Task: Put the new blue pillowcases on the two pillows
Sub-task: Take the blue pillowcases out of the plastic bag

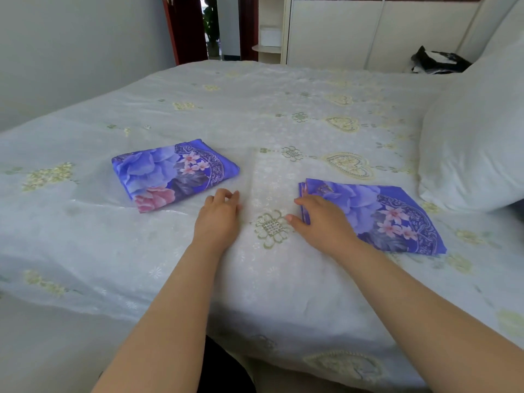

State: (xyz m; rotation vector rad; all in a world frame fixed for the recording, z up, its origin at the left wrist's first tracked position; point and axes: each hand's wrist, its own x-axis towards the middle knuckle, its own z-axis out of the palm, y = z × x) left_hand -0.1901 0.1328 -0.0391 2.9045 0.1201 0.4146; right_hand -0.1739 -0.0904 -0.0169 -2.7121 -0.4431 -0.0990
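Observation:
Two folded blue floral pillowcases lie on the bed. The left pillowcase (pixel 173 173) sits mid-left. The right pillowcase (pixel 377 214) lies to the right of centre. My left hand (pixel 219 218) rests palm down on the sheet just right of the left pillowcase, fingers slightly apart, holding nothing. My right hand (pixel 320 219) lies on the near left corner of the right pillowcase, fingers touching its folded edge, thumb on the sheet; it has no closed grip. A bare white pillow (pixel 473 148) lies at the right edge. A second pillow is not clearly visible.
The bed (pixel 255 109) is covered by a pale sheet with heart and flower embroidery. A black-and-white bag (pixel 438 62) sits beyond the far right corner. A white wardrobe (pixel 368 29) and an open doorway (pixel 211 26) stand behind the bed.

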